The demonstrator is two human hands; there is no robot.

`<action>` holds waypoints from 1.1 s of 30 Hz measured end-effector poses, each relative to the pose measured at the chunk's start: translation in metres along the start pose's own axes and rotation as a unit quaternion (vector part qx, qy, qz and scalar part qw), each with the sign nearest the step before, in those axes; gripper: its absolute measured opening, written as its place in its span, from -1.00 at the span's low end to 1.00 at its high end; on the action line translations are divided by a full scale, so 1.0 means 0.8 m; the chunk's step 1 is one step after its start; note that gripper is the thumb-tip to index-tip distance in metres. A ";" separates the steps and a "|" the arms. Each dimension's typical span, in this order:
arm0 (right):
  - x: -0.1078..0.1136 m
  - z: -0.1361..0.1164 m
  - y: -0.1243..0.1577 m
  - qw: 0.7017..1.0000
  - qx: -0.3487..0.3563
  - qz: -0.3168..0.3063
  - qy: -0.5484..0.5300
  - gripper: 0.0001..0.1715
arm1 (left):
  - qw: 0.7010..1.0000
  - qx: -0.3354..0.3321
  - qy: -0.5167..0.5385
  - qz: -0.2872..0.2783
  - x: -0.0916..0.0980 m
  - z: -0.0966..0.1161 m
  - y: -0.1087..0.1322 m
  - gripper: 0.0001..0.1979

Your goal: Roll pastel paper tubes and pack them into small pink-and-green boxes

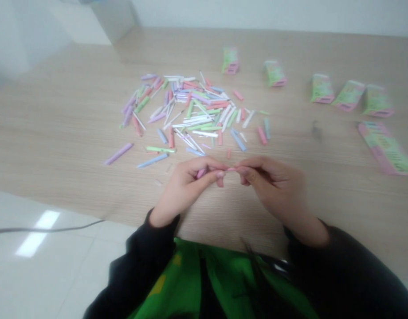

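Observation:
My left hand [187, 184] and my right hand [273, 184] meet over the near part of the wooden table [57, 133]. Both pinch one thin pink stick [231, 169] between their fingertips, and a pink piece also shows inside the left fingers. Beyond the hands lies a scattered pile of several pastel sticks [194, 110] in pink, purple, green, blue and white. A lone purple stick [118, 153] lies apart at the left.
Several small green-and-pink boxes stand at the back right, such as one box [229, 60] and another [321, 88]. A larger flat pink-and-green pack [386, 148] lies at the right edge. A grey cable [44, 229] crosses the white floor at left.

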State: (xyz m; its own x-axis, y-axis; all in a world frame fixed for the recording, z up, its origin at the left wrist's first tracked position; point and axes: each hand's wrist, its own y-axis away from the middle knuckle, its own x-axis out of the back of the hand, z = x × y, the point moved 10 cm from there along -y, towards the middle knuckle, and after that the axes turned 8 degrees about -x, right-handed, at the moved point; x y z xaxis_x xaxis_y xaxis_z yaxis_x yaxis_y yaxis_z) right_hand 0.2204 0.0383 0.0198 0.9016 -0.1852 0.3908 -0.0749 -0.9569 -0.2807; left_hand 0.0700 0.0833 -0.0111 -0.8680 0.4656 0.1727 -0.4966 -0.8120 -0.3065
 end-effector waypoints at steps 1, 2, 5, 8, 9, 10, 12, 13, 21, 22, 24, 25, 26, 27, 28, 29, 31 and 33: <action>0.000 0.001 0.000 1.000 -0.001 -0.005 -0.002 -0.91 | 1.000 0.005 0.003 -0.002 0.000 0.000 0.000 -0.87; 0.000 0.001 0.000 1.000 -0.001 -0.009 -0.006 -0.91 | 1.000 0.010 0.008 -0.004 -0.001 -0.001 0.000 -0.87; -0.001 0.002 0.000 1.000 0.001 -0.019 -0.016 -0.89 | 0.999 0.025 0.020 -0.010 -0.002 -0.004 0.000 -0.86; -0.001 0.003 0.002 1.000 -0.002 -0.021 -0.011 -0.88 | 0.999 0.037 0.031 -0.015 -0.004 -0.007 0.001 -0.81; -0.001 0.003 0.002 1.000 -0.003 -0.018 -0.009 -0.88 | 0.998 0.041 0.038 -0.017 -0.005 -0.008 0.002 -0.80; 0.000 0.003 0.002 1.000 -0.002 -0.015 -0.007 -0.89 | 0.998 0.044 0.044 -0.020 -0.006 -0.009 0.002 -0.79; -0.001 0.001 0.002 1.000 0.002 -0.014 -0.009 -0.91 | 0.997 0.049 0.049 -0.025 -0.008 -0.009 0.003 -0.79; -0.002 0.000 0.001 1.000 0.005 -0.018 -0.012 -0.91 | 0.997 0.050 0.048 -0.025 -0.008 -0.009 0.003 -0.79; -0.006 -0.007 0.001 0.998 0.030 -0.050 0.014 -0.90 | 0.998 0.034 0.031 -0.044 -0.009 -0.002 0.001 -0.82; -0.006 -0.007 0.001 0.998 0.029 -0.050 0.017 -0.90 | 0.998 0.035 0.032 -0.047 -0.009 -0.002 0.001 -0.82; -0.006 -0.007 0.000 0.998 0.028 -0.049 0.020 -0.89 | 0.998 0.039 0.031 -0.049 -0.008 -0.003 0.001 -0.81; -0.007 -0.008 0.000 0.998 0.030 -0.050 0.019 -0.88 | 0.997 0.039 0.031 -0.051 -0.007 -0.004 0.001 -0.80; -0.007 -0.010 0.000 0.998 0.034 -0.050 0.017 -0.88 | 0.997 0.040 0.035 -0.050 -0.007 -0.004 0.001 -0.79; -0.007 -0.012 -0.001 0.998 0.039 -0.051 0.016 -0.88 | 0.997 0.040 0.043 -0.050 -0.007 -0.005 0.001 -0.78; -0.008 -0.015 0.000 0.998 0.044 -0.051 0.013 -0.88 | 0.997 0.040 0.054 -0.049 -0.007 -0.006 0.001 -0.76; -0.007 -0.017 0.000 0.997 0.049 -0.051 0.011 -0.88 | 0.996 0.043 0.065 -0.049 -0.007 -0.007 0.002 -0.75; -0.006 -0.019 0.000 0.998 0.048 -0.046 0.008 -0.87 | 0.994 0.054 0.083 -0.046 -0.008 -0.011 0.004 -0.72; -0.003 -0.019 0.001 0.998 0.041 -0.039 0.006 -0.87 | 0.993 0.067 0.089 -0.045 -0.010 -0.015 0.006 -0.69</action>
State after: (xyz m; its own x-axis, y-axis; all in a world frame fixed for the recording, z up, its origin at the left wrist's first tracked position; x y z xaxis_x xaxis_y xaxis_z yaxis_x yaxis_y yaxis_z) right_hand 0.2113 0.0344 0.0319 0.8982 -0.1139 0.4246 0.0310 -0.9470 -0.3196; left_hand 0.0747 0.0802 -0.0253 -0.8114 0.5841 0.0217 -0.5788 -0.7978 -0.1688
